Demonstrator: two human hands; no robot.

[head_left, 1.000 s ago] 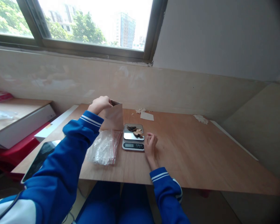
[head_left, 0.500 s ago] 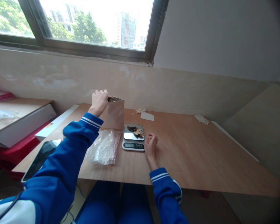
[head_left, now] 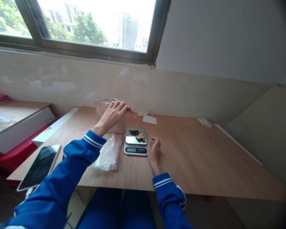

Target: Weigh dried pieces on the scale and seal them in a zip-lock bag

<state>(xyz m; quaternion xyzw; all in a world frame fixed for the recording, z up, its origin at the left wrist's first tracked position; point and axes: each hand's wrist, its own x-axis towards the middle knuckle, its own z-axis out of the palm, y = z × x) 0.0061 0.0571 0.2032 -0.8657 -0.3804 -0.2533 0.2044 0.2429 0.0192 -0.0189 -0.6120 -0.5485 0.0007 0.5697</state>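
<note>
My left hand (head_left: 115,112) is in front of the brown paper bag (head_left: 120,125), fingers pinched together and pointing right. Whatever is at its fingertips is too small to make out. The bag stands upright with its silvery mouth open. To the right of the bag, a kitchen scale (head_left: 129,140) carries several dried brown and dark pieces (head_left: 139,135) on its plate. My right hand (head_left: 154,149) rests on the table against the scale's right side, fingers loosely curled with nothing seen in them. Clear zip bags (head_left: 107,156) lie flat left of the scale.
A tablet or phone (head_left: 39,167) lies at the left edge of the wooden table (head_left: 193,159). A white card (head_left: 149,119) and crumpled scraps (head_left: 205,122) lie toward the wall. Another table (head_left: 16,109) and a red stool (head_left: 21,151) stand at the left.
My left hand has come out of the paper bag's mouth and moved right and down, in front of the bag. My right hand has stayed beside the scale.
</note>
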